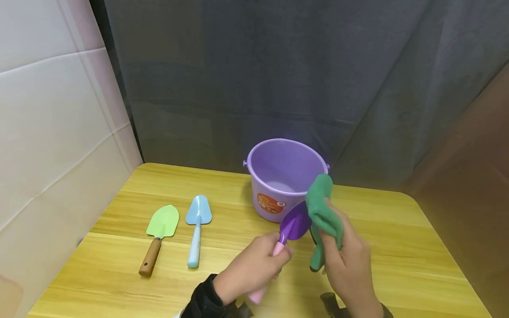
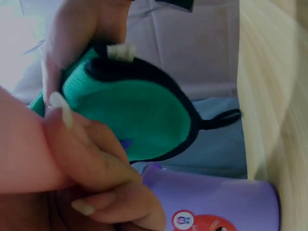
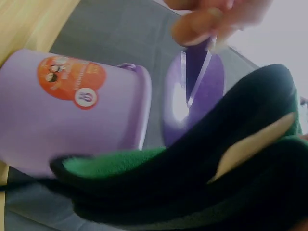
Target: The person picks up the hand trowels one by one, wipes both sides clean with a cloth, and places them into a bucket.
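Note:
My left hand (image 1: pixel 256 265) grips the pink handle (image 1: pixel 257 295) of a small trowel whose purple blade (image 1: pixel 294 224) points up and to the right. Bunched in my right hand (image 1: pixel 350 256) is a green cloth (image 1: pixel 323 214) with dark edging, held against or just beside the blade's right edge; contact is hard to tell. The left wrist view shows the cloth (image 2: pixel 139 108) with a black hanging loop and a pale tag. In the right wrist view the purple blade (image 3: pixel 192 96) stands beside the folded cloth (image 3: pixel 115 163).
A purple bucket (image 1: pixel 260 187) with an orange label stands upright just behind the hands. To the left, a green trowel (image 1: pixel 164 221) with a brown handle and a light blue trowel (image 1: pixel 195 243) lie on the wooden table (image 1: pixel 115 265). A dark curtain (image 1: pixel 238 88) hangs behind.

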Demonstrator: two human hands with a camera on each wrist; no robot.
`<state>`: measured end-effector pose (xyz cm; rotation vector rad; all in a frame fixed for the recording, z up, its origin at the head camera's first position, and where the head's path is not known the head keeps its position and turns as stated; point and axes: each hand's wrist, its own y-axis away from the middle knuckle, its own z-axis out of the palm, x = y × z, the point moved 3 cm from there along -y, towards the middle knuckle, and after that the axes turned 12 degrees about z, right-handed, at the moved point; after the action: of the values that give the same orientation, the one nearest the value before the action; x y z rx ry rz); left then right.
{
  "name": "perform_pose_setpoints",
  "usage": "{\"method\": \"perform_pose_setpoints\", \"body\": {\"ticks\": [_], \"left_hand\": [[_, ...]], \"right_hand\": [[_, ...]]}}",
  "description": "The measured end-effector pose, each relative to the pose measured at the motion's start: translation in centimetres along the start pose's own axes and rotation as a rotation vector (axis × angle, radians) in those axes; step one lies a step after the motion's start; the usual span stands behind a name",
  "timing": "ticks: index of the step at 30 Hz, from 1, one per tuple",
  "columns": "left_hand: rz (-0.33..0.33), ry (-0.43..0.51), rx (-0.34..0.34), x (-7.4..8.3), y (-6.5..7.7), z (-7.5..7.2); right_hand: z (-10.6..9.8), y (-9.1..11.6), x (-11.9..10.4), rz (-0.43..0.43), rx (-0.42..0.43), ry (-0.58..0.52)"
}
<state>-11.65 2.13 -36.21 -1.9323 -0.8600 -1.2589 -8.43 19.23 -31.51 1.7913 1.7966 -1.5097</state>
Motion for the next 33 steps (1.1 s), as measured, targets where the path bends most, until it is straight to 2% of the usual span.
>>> {"method": "perform_pose_setpoints", "body": {"ticks": [2,6,14,17,24,29,33], "left_hand": [[0.003,-0.006,-0.009,-0.1,0.0,0.1],[0.011,-0.039,-0.028,-0.1,0.2,0.3],[0.075,-0.143,-0.036,-0.4,0.2,0.5],[0.085,-0.161,-0.038,-0.6,0.2,0.6],[0.145,-0.252,-0.024,-0.8,0.3,0.6],[0.17,-0.286,0.02,-1.0,0.5,0.2],[0.177,-0.328,0.042,-1.1,0.5,-0.3]], "right_hand": [[0.6,0.1,0.0,-0.082,-0.014,0.022],[1.6,0.3,-0.2,-0.192,-0.009,0.04],[3.3,1.5,-0.4,-0.335,0.014,0.107],[3.7,2.0,-0.5,-0.344,0.016,0.128],[4.2,3.1,-0.3,-0.244,-0.067,0.152],[4.4,3.7,-0.7,-0.286,-0.092,0.132],[4.3,4.0,-1.2,-0.329,-0.102,0.046]]}}
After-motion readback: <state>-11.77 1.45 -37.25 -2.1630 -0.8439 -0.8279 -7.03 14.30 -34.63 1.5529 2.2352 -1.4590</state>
